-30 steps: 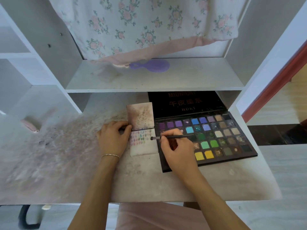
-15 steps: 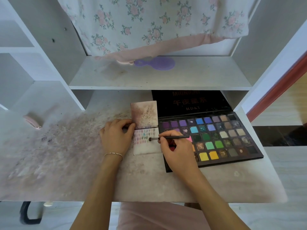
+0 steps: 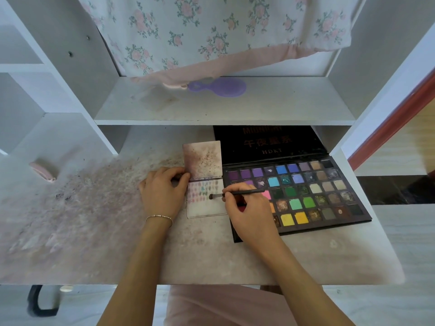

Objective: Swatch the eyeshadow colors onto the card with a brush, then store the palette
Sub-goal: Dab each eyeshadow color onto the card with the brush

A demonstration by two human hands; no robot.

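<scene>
Right hand [image 3: 250, 217] pinching a thin dark brush [image 3: 237, 193] near its ferrule, fingers curled around the handle, handle running rightward over the eyeshadow palette [image 3: 313, 196]. Brush head down on the swatch card [image 3: 207, 208], at the right end of the rows of small colour dabs, just left of the pinching fingertips. Left hand [image 3: 163, 192] resting on the desk [image 3: 94, 231] with curled fingers gripping the card's left edge near the fold. Upper leaf of the card standing tilted, speckled with powder. Palette lying open, touching the card's right edge, black lid propped back under the shelf [image 3: 223, 109]. Palette's right corner close to the desk's right edge. Broad stained desk surface free to the left of the left hand, small pink object [image 3: 42, 171] far left. Purple hairbrush [image 3: 219, 87] on the shelf, beneath hanging floral cloth [image 3: 211, 31].
</scene>
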